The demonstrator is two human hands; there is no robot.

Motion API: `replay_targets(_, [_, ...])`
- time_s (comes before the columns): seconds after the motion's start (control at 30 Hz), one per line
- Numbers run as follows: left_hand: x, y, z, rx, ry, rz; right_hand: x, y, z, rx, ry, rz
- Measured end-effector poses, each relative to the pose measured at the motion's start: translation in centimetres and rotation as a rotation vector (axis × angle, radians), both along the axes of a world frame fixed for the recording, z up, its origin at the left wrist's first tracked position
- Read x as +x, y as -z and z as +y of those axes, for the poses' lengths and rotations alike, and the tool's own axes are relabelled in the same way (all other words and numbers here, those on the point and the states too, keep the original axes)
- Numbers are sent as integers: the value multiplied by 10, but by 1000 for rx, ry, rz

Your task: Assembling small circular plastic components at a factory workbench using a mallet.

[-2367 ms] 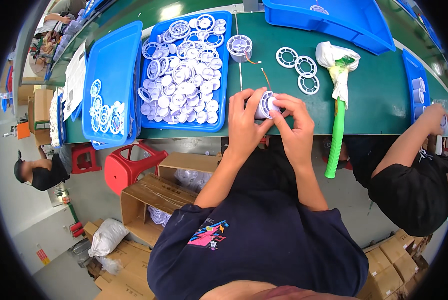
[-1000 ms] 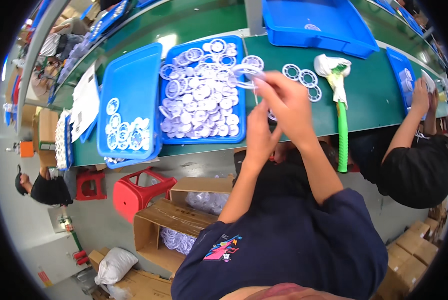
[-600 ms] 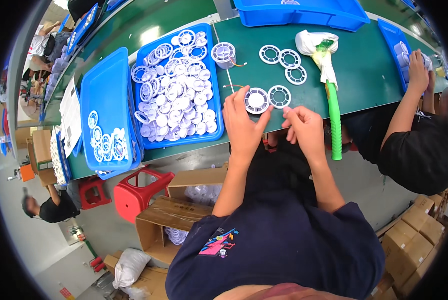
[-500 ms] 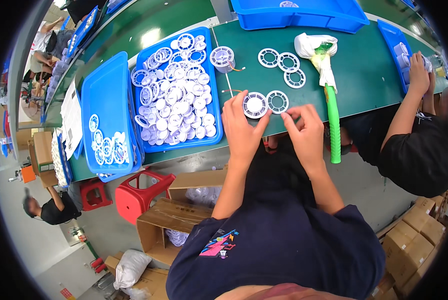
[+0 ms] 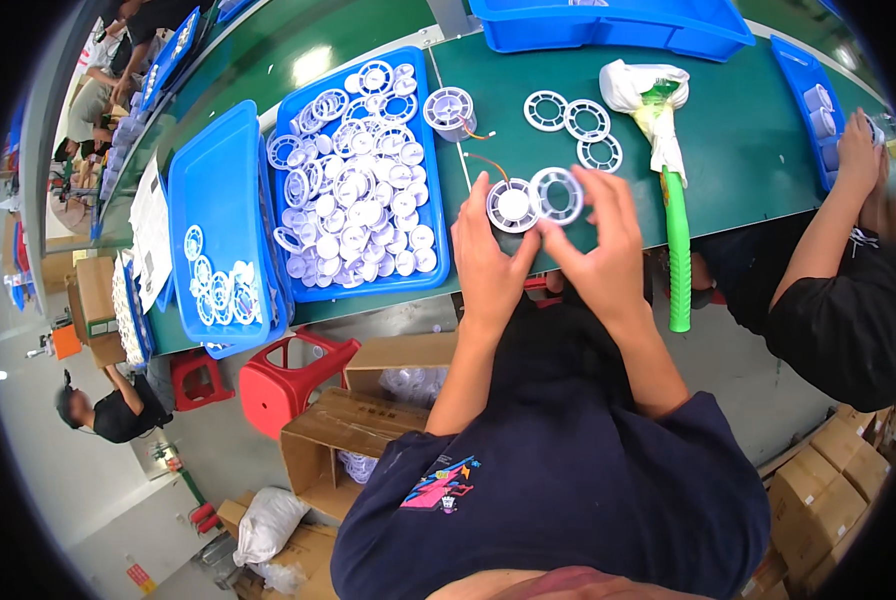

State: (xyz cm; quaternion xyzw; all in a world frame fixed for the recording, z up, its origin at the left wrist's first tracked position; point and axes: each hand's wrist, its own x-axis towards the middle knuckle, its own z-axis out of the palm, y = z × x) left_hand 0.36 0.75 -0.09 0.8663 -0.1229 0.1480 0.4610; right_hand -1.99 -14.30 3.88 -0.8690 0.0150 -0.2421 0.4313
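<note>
My left hand [image 5: 490,270] is closed around a white round housing [image 5: 513,204] with a slotted rim and a thin wire at its top. The fingers of my right hand [image 5: 613,255] pinch a white ring [image 5: 557,217], tilted slightly and right beside the housing, overlapping its right edge in view. Beyond my hands lie three loose white rings [image 5: 604,168], partly overlapping. A white cylindrical unit [image 5: 449,106] with a slotted top and a short wire stands farther left, by the parts tray.
A blue tray [image 5: 435,215] heaped with white discs and rings is at my left, with another blue tray [image 5: 200,170] beside it. At right lies a green-handled tool [image 5: 677,255], its head wrapped in white. A blue bin [image 5: 608,32] stands at the back; a co-worker's arm [image 5: 818,230] is at far right.
My right hand has taken hold of the ring that lay beside the housing and raised it up against the housing. My left hand keeps its hold.
</note>
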Motion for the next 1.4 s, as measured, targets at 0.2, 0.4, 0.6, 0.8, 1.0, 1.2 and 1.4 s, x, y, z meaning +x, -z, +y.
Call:
replay_targets(0.2, [0,6,0,-18,-21,35,16,-1,28,-42,-176,-56])
replay_targets(0.4, [1,8,0,-15,-9,-7,16,6,28,-8,-178,-37])
replay_targets(0.6, [3,4,-2,14,-29,-30,16,5,30,21,-134,-44])
replay_targets(0.8, [-8,3,-18,-58,-109,-13,10,-5,30,35,-116,72])
replay_targets(1.0, [-10,-8,-36,-92,-7,60,35,-17,-53,-79,329,-156])
replay_targets(1.2, [3,-13,-44,-155,195,128,45,26,-116,-394,466,180])
replay_targets(1.4, [10,-10,-38,-204,244,149,19,8,-125,360,200,317])
